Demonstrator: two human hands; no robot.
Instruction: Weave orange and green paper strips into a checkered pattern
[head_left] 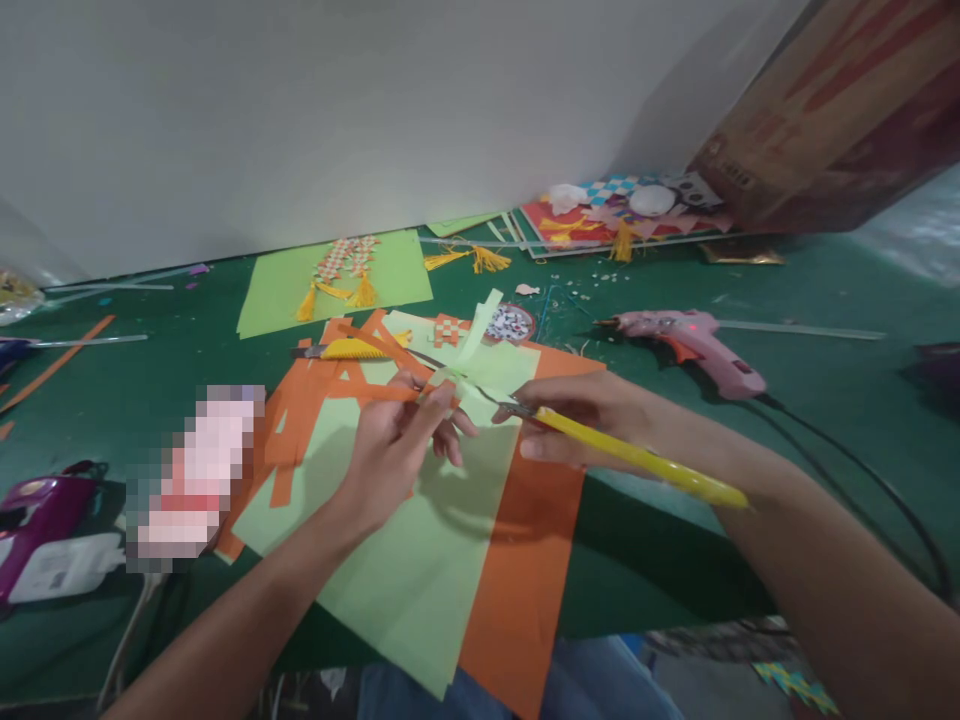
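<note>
My left hand (401,430) pinches pale green paper strips (478,335) together with an orange paper strip (382,345) between thumb and fingers. In my right hand (592,415) is a yellow-handled tool (645,457) with a dark metal end; its exact kind is unclear. A thin dark line runs from that end to the strips. Below both hands lie light green sheets (420,560) and an orange sheet (525,560). A yellow utility knife (360,347) rests beyond my left hand, among cut orange strips (289,430).
A pink glue gun (694,345) lies on the green table at right, its cord trailing forward. Behind are a bowl of small beads (511,322), woven paper pieces with yellow tassels (346,262) and craft scraps (622,205). A blurred-out phone-like object (199,475) lies left.
</note>
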